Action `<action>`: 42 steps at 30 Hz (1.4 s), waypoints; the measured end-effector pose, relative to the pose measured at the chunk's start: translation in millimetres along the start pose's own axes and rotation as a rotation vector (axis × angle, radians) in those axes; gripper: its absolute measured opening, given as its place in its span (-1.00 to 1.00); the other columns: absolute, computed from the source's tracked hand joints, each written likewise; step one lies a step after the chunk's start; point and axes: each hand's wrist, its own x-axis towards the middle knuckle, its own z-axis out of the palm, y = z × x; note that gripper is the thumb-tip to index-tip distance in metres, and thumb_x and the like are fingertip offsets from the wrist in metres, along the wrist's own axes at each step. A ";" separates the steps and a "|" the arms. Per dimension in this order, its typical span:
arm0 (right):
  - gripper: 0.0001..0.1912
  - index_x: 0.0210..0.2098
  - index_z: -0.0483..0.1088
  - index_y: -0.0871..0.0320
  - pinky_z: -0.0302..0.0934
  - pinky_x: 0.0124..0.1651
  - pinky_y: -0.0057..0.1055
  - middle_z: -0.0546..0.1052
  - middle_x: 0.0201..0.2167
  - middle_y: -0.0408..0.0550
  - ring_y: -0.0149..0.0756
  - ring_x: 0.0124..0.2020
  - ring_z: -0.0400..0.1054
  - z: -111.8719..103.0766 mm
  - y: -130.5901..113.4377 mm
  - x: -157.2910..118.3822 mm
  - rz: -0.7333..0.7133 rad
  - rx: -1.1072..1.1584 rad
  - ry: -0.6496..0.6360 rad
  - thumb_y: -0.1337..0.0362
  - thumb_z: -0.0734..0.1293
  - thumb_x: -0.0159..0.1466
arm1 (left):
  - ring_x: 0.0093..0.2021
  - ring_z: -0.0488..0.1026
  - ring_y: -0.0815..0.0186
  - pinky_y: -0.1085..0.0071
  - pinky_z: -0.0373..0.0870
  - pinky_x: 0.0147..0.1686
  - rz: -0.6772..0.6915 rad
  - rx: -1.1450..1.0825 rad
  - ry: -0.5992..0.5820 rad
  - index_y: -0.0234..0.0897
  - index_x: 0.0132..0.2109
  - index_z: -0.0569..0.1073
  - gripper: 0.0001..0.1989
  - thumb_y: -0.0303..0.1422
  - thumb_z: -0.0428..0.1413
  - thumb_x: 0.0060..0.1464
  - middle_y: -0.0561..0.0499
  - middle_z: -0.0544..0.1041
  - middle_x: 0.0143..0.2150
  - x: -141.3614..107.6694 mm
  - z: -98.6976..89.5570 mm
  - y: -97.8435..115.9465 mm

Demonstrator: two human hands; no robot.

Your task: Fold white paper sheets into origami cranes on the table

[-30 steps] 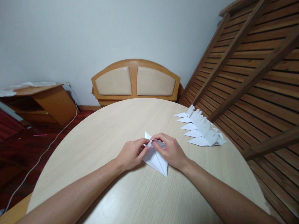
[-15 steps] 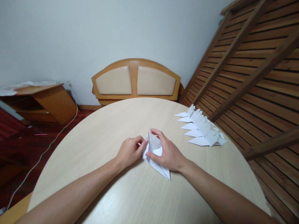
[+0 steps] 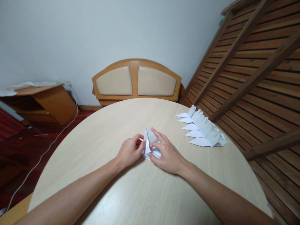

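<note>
A partly folded sheet of white paper (image 3: 147,144) stands at the middle of the round table, its pointed tip upward. My left hand (image 3: 131,149) pinches its left edge between thumb and curled fingers. From the right, my right hand (image 3: 167,153) holds the paper, thumb low, one finger pressing near its centre and another along its upper edge. Part of the paper is hidden behind the right hand's fingers. A row of several folded white paper birds (image 3: 203,128) rests on the table's right side, apart from both hands.
The pale round wooden table (image 3: 93,143) fills the foreground. Beyond it stands a padded headboard (image 3: 134,79). Slatted wooden panels (image 3: 253,72) lean at the right. A low wooden cabinet (image 3: 56,104) and a white cable (image 3: 50,145) are at the left.
The paper's lower point, which stuck out toward me below my right hand, no longer shows there. My right index finger now presses at the paper's centre. The paper birds have not moved.
</note>
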 end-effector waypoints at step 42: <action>-0.69 -0.02 0.37 0.09 0.30 -0.03 -0.26 0.57 -0.13 -0.02 -0.18 -0.11 0.47 -4.6 32.7 6.3 0.296 0.123 0.169 0.40 0.33 0.24 | -0.37 0.51 0.27 0.37 0.36 -0.37 0.087 0.138 -0.039 -0.26 0.27 0.15 -0.49 -0.35 0.06 0.20 -0.06 0.58 -0.19 -3.4 3.0 -2.7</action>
